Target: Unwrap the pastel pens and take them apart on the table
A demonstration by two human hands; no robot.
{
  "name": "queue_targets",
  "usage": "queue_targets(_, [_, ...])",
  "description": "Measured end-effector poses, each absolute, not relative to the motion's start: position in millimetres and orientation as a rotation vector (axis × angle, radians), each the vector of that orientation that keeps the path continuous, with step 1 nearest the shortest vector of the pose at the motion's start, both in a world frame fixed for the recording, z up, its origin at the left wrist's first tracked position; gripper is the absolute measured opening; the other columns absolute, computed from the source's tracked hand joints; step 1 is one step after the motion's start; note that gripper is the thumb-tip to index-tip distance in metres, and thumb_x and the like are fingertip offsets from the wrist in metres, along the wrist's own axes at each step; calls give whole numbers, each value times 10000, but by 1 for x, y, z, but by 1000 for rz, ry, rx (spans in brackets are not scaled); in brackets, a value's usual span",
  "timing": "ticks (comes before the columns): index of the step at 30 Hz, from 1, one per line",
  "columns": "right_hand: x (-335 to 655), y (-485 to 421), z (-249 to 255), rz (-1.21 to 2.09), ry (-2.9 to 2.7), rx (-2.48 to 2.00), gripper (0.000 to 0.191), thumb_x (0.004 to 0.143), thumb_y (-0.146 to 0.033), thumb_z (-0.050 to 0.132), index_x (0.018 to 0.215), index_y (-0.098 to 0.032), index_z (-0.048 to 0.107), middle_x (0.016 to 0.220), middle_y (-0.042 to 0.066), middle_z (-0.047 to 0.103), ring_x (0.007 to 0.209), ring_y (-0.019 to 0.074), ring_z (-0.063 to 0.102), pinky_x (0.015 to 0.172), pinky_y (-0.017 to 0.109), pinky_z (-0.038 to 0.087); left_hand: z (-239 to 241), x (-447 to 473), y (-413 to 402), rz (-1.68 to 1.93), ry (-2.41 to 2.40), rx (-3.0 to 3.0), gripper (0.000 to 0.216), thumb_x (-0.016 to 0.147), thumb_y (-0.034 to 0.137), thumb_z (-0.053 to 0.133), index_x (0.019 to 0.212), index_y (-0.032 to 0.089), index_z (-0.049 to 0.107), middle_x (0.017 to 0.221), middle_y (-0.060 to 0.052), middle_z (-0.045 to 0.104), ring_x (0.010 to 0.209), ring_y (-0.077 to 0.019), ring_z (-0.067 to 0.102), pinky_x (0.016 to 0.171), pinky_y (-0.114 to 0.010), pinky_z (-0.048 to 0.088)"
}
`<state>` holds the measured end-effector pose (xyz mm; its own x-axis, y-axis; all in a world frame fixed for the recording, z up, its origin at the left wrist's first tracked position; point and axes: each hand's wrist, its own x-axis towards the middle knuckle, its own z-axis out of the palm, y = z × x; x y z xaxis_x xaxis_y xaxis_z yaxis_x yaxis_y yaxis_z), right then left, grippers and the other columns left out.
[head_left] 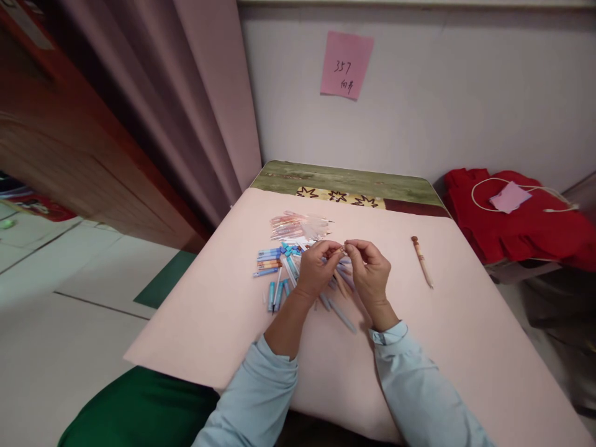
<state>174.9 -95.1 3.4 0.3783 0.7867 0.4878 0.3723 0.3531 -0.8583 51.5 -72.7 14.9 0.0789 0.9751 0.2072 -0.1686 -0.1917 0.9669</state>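
My left hand and my right hand meet over the pink table cover, fingertips pinched together on a small part too tiny to name. Under and left of the hands lies a heap of pen parts: blue caps, blue and grey barrels, thin refills. A bundle of orange-tinted clear barrels lies just behind the heap. One assembled tan pen lies alone to the right of my right hand.
A pink note is stuck on the wall behind the table. Red cloth with a white cord and a pink slip lies at the right. A curtain hangs at the left, above pale floor tiles. Green fabric shows under the table's near edge.
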Motion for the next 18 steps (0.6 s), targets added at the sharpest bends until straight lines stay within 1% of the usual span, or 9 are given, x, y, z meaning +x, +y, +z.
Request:
queue_targets(3, [174,-97,6,247,-1320,-1257,159,891,-309,585,912,-200,699,879,51,716,814,174,665,766,317,530,16,52,-74,1374,918,1294,106,676,147,771,750,219,744,780,-30,661,738,-153,537,760,-243,414])
queue_targets(6, [174,-98,8,164,-1377,-1259,164,907,-293,563,918,-212,704,888,55,718,834,179,664,767,320,531,14,51,-74,1378,919,1387,96,724,174,739,803,226,755,796,-33,673,749,-158,546,774,-249,416])
queue_targets(11, [173,-98,9,74,-1432,-1214,168,905,-268,564,954,-232,721,950,65,729,933,199,668,876,360,530,9,51,-72,1339,929,1441,105,773,238,708,872,223,741,843,-38,696,798,-167,588,808,-271,447])
queue_targets(15, [173,-98,7,81,-1425,-1239,254,909,-271,548,1120,-235,686,1036,79,714,936,197,666,862,358,538,9,51,-72,1355,908,1431,114,803,280,683,880,203,717,855,-41,696,800,-159,617,791,-266,473])
queue_targets(18, [173,-98,5,92,-1356,-1276,320,915,-259,529,1215,-226,637,1046,82,699,922,188,664,850,349,538,10,52,-71,1396,919,1347,122,786,276,705,877,194,704,835,-37,695,782,-147,630,772,-253,480])
